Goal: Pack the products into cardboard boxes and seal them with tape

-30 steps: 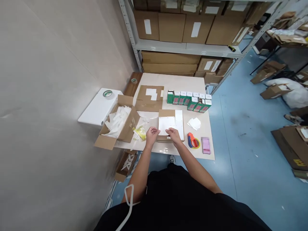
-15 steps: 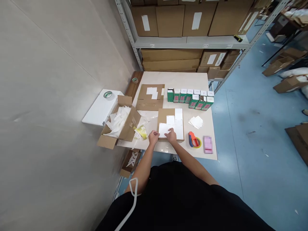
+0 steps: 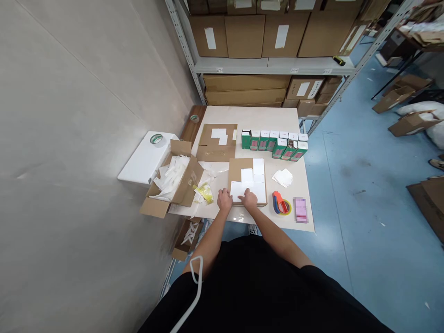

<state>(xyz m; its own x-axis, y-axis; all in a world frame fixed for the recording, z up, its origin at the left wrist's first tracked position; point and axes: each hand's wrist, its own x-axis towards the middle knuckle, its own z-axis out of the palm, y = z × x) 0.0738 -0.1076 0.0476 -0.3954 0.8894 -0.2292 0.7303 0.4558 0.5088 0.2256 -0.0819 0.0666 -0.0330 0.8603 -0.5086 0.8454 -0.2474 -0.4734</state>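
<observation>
A flat brown cardboard box (image 3: pixel 237 170) lies at the near side of the pale table (image 3: pixel 263 115), with white sheets stuck on it. My left hand (image 3: pixel 225 200) is curled at the near left corner of the lowest white sheet (image 3: pixel 240 190) and pinches its edge. My right hand (image 3: pixel 249 199) rests on the near edge of that sheet with the fingers laid down flat. Both hands are close together, just inside the table's front edge.
Left of the hands are a yellow packet (image 3: pixel 204 192) and an open carton of white packets (image 3: pixel 172 178). A row of green-and-white boxes (image 3: pixel 274 141) stands behind. A red tape dispenser (image 3: pixel 279 203), white cards (image 3: pixel 282 176) and a pink item (image 3: pixel 300 209) lie to the right. Shelves of cartons (image 3: pixel 263 34) stand behind.
The white sheet, held up between both hands a second ago, now lies down on the cardboard. Both hands have dropped to its near edge.
</observation>
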